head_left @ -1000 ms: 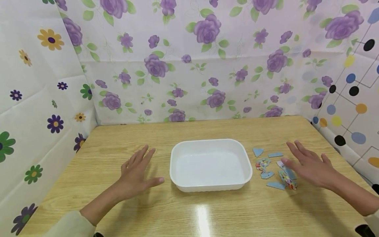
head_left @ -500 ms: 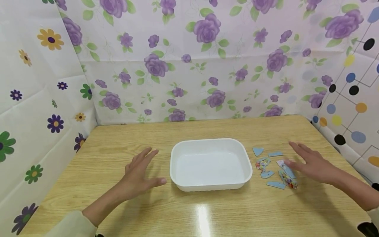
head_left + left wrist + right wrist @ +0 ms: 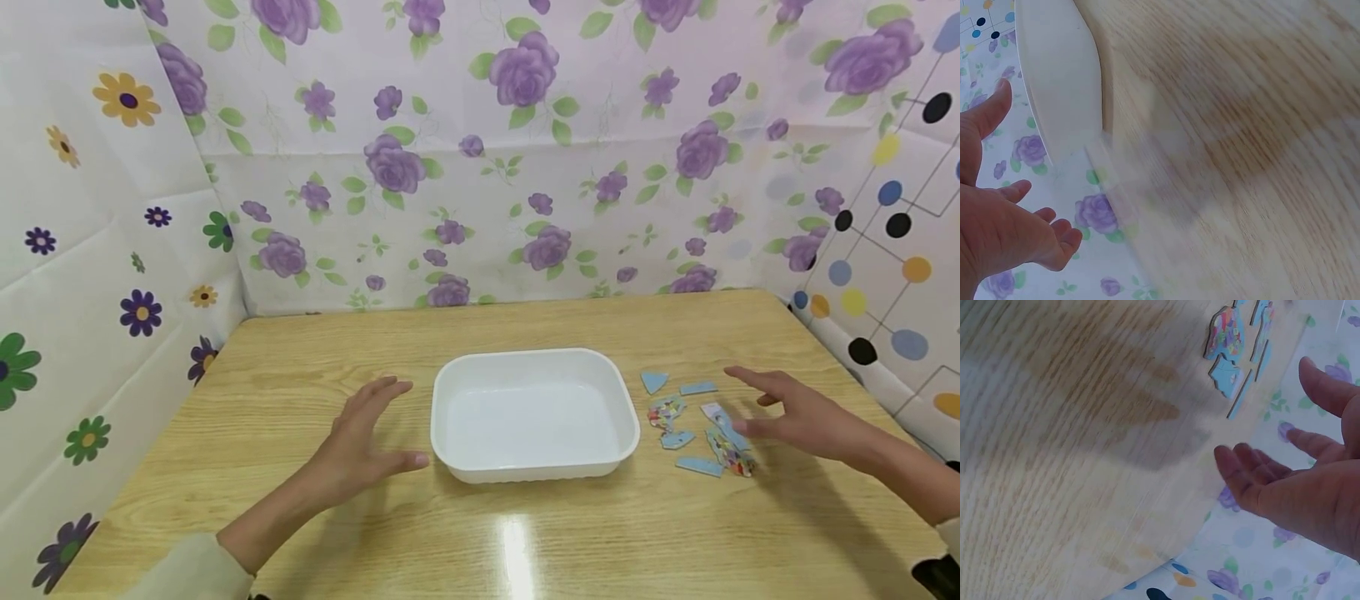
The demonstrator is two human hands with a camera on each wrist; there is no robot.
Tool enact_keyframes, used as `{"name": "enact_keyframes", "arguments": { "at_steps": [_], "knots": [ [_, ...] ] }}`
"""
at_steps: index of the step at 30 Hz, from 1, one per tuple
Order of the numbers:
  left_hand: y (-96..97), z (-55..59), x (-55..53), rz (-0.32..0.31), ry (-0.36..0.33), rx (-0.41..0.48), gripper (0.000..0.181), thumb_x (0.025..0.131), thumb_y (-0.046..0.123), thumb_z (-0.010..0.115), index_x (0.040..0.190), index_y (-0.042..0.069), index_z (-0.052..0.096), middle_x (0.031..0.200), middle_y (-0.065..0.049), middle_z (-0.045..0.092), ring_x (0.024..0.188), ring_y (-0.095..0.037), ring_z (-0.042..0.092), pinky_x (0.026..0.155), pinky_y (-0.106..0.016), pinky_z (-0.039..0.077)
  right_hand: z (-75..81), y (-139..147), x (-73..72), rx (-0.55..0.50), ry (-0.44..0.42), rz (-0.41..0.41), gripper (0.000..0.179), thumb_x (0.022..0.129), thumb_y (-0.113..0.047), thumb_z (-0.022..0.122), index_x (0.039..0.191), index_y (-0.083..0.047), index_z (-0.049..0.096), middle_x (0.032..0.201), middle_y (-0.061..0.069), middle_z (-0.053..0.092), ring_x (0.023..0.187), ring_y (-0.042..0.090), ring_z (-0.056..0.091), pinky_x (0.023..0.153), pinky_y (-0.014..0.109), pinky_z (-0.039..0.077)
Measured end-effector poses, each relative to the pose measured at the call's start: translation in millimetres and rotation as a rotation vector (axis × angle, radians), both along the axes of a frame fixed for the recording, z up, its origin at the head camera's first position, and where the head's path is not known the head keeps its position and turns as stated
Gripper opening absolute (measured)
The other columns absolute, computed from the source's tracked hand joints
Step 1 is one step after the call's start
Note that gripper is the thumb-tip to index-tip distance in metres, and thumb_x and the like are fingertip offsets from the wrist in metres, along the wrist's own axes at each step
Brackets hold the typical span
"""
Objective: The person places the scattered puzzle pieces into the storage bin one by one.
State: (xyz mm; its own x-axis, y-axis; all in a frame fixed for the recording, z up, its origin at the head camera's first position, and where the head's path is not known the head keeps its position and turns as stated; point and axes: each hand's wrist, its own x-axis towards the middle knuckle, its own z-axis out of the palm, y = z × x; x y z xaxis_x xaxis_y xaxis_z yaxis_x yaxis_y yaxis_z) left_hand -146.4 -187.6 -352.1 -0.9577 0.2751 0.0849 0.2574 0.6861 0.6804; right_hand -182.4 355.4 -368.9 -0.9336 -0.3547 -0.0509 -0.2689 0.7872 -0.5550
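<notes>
A white rectangular tray (image 3: 534,475) stands mid-table with nothing in it. Left of it, my left hand (image 3: 356,450) hovers with relaxed fingers, its thumb pointing at the tray's near left corner. The left wrist view shows that hand (image 3: 1016,228) holding nothing beside the tray's side (image 3: 1060,75). To the right of the tray lie several flat light-blue puzzle pieces, among them a triangular piece (image 3: 654,382) and a colourfully printed piece (image 3: 727,452). Over their right side hangs my empty right hand (image 3: 806,421), its thumb overlapping a long piece (image 3: 722,423) in the head view.
The wooden table (image 3: 420,533) runs back to a flowered cloth (image 3: 480,208). More patterned cloth hangs along the left and right sides. Light glares on the table in front of the tray.
My left hand has drifted slightly right, closer to the tray. My right hand has turned, with its fingers nearer together. Tray and puzzle pieces have stayed put.
</notes>
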Motion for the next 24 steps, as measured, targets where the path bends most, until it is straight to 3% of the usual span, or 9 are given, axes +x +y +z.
{"name": "enact_keyframes", "arguments": {
  "at_steps": [5, 17, 24],
  "knots": [
    [4.0, -0.7, -0.9, 0.000, -0.046, 0.041, 0.089, 0.072, 0.037, 0.085, 0.145, 0.020, 0.038, 0.155, -0.009, 0.023, 0.142, -0.040, 0.016, 0.102, -0.072, 0.028, -2.3, 3, -0.7, -0.028, -0.028, 0.022, 0.079, 0.091, -0.023, 0.068, 0.151, -0.001, 0.023, 0.137, 0.036, 0.029, 0.112, 0.052, 0.046, 0.069, 0.045, 0.053],
    [8.8, -5.2, -2.3, -0.055, -0.091, 0.189, 0.091, 0.069, 0.033, 0.087, 0.144, 0.016, 0.039, 0.147, -0.009, 0.032, 0.136, -0.038, 0.029, 0.105, -0.054, 0.039, -4.7, 9, -2.5, -0.037, -0.094, 0.007, 0.079, 0.089, -0.024, 0.070, 0.151, -0.002, 0.026, 0.135, 0.034, 0.034, 0.114, 0.049, 0.046, 0.071, 0.036, 0.053],
    [13.2, -4.2, 0.7, -0.067, -0.122, 0.243, 0.087, 0.071, 0.028, 0.087, 0.144, 0.015, 0.040, 0.148, -0.012, 0.032, 0.134, -0.043, 0.031, 0.104, -0.053, 0.041, -7.7, 5, -5.2, -0.049, -0.103, 0.046, 0.085, 0.084, -0.021, 0.075, 0.150, 0.001, 0.025, 0.135, 0.036, 0.031, 0.112, 0.052, 0.046, 0.076, 0.046, 0.053]
  ]
}}
